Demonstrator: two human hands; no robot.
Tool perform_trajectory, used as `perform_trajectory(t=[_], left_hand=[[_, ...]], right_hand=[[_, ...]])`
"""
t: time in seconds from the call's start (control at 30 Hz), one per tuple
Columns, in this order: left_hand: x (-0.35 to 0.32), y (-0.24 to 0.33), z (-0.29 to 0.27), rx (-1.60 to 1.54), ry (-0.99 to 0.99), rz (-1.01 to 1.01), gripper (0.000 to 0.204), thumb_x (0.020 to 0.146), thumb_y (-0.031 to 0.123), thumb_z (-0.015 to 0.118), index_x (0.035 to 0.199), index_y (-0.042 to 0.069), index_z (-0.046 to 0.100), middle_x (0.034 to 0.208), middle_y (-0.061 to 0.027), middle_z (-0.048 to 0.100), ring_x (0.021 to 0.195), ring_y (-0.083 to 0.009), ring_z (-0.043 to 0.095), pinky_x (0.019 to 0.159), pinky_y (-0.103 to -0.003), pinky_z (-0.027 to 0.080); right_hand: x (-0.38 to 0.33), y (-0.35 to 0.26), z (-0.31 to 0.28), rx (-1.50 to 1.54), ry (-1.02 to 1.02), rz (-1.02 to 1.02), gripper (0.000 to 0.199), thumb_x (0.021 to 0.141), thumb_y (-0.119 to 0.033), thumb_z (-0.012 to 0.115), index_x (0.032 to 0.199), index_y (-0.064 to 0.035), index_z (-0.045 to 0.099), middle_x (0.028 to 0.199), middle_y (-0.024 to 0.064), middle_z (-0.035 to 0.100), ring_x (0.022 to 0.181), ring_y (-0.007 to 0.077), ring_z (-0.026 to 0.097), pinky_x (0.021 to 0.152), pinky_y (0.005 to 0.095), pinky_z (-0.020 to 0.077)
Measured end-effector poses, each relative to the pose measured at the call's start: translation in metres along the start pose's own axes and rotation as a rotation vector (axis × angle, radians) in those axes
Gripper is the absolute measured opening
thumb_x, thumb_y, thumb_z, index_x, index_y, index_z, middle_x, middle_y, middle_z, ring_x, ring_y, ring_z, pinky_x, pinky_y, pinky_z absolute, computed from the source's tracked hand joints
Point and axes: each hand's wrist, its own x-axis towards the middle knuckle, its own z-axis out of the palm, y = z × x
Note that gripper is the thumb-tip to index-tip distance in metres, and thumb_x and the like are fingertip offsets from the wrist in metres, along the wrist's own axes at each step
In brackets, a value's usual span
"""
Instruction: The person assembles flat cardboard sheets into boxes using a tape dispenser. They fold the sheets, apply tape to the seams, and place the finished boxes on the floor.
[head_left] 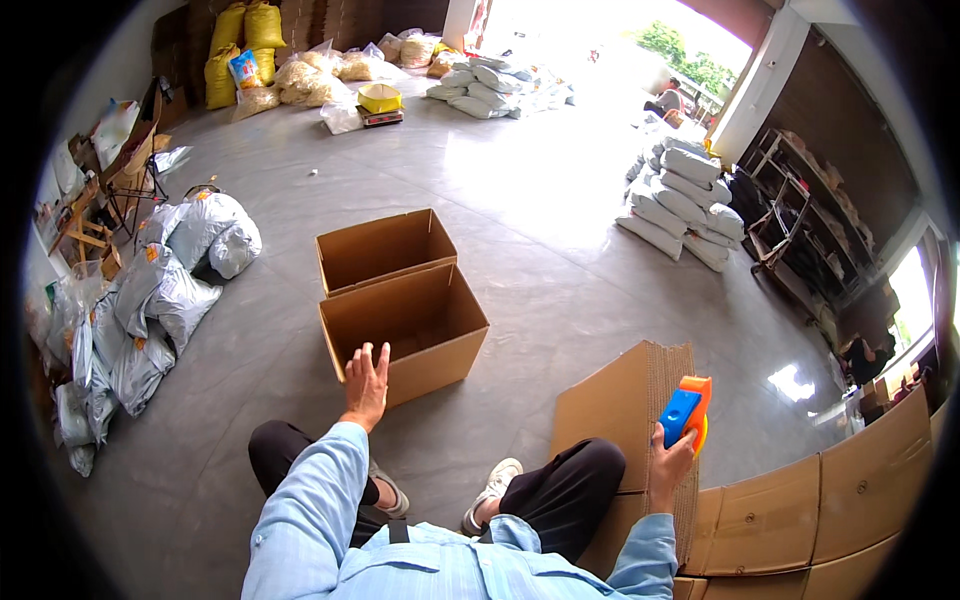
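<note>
Two open-topped cardboard boxes stand one behind the other on the floor ahead of me. My left hand (367, 384) is at the near left edge of the closer box (437, 365), fingers spread and nothing held in them; whether they touch the cardboard I cannot tell. The farther box (387, 243) sits right behind it, its inside showing bare. On my right side, my right hand (672, 458) is closed round a blue and orange tape dispenser (682, 410). That dispenser is held up over a stack of flattened cardboard boxes (605, 400) by my right knee.
More folded cardboard (765, 520) lies at the lower right. Grey sacks (180, 260) heap up at the left, and others (685, 195) are piled at the right. A scale with a yellow tray (380, 98) and yellow sacks (262, 27) are farther back. Someone (672, 98) sits near the doorway.
</note>
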Motion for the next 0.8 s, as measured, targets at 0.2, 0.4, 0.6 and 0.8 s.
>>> perform_trajectory(t=[0.2, 0.4, 0.6, 0.8], left_hand=[[0.004, -0.040, 0.044, -0.023, -0.347, -0.066, 0.018, 0.071, 0.001, 0.059, 0.087, 0.006, 0.060, 0.079, -0.0155, 0.066, 0.076, -0.0332, 0.066, 0.067, -0.043, 0.053], [0.024, -0.069, 0.040, 0.038, -0.282, -0.171, 0.011, 0.069, 0.003, 0.061, 0.079, 0.008, 0.063, 0.078, -0.0144, 0.066, 0.078, -0.0314, 0.066, 0.068, -0.040, 0.053], [0.018, -0.062, 0.055, 0.236, -0.009, -0.185, 0.053, 0.079, 0.011, 0.060, 0.129, 0.009, 0.042, 0.128, -0.0199, 0.045, 0.124, -0.0368, 0.038, 0.098, -0.054, 0.031], [0.070, 0.108, -0.045, -0.661, -0.300, 0.375, 0.057, 0.080, 0.008, 0.059, 0.132, 0.000, 0.037, 0.135, -0.0214, 0.039, 0.129, -0.0349, 0.033, 0.104, -0.047, 0.030]], right_hand=[[-0.023, 0.028, 0.015, -0.408, -0.160, -0.028, 0.048, 0.080, -0.037, 0.066, 0.101, -0.0012, 0.042, 0.077, 0.0222, 0.062, 0.071, 0.0381, 0.063, 0.064, 0.0436, 0.0510], [-0.022, 0.029, 0.012, -0.376, -0.200, -0.035, 0.048, 0.080, -0.035, 0.067, 0.103, -0.0005, 0.043, 0.078, 0.0232, 0.062, 0.072, 0.0370, 0.064, 0.066, 0.0412, 0.0525], [-0.029, 0.012, 0.001, -0.315, -0.245, -0.039, 0.046, 0.080, -0.032, 0.068, 0.104, -0.0003, 0.044, 0.078, 0.0245, 0.062, 0.074, 0.0390, 0.063, 0.067, 0.0431, 0.0526], [-0.036, 0.004, 0.000, -0.357, -0.232, -0.104, 0.047, 0.080, -0.036, 0.067, 0.101, -0.0013, 0.043, 0.073, 0.0226, 0.061, 0.069, 0.0376, 0.063, 0.063, 0.0412, 0.0523]])
